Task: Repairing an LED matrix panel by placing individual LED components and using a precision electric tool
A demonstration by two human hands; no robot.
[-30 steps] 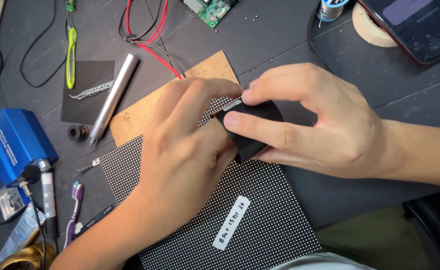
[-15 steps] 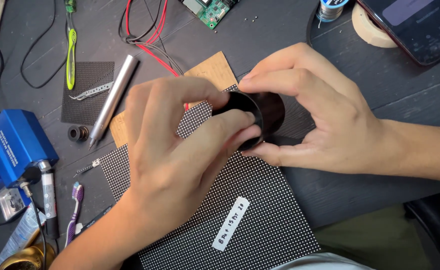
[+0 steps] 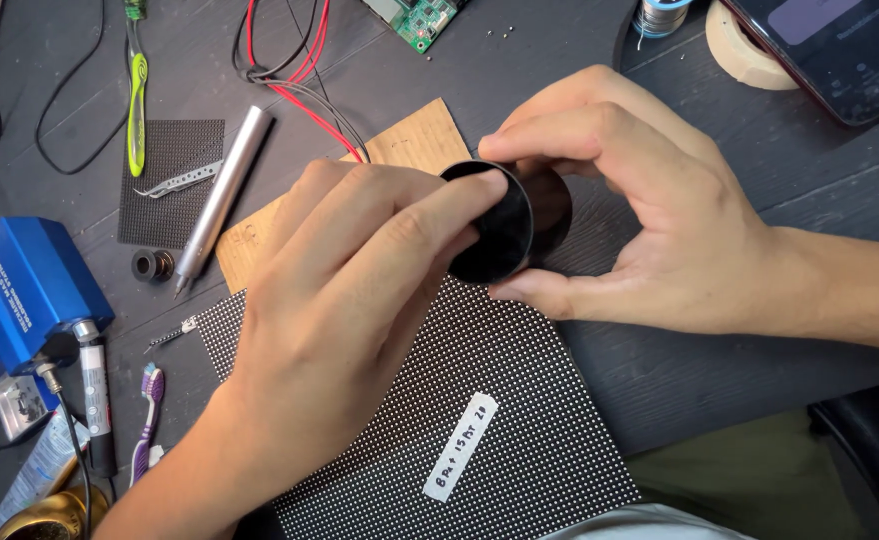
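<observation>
Both hands share the grip on a small black round container (image 3: 534,215): the left hand (image 3: 344,310) pinches its flat lid (image 3: 489,225), now tilted up edge-on rather than seated, so it seems to be coming off; the right hand (image 3: 659,220) clamps the body. Beneath lies a dotted LED panel (image 3: 519,400), then the dark table (image 3: 659,370), with red wires (image 3: 304,95) beyond.

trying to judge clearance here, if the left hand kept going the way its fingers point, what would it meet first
The left hand points up and right; its fingertips already rest on the round black lid. Past it lies the right hand, though depth is hard to judge.
</observation>
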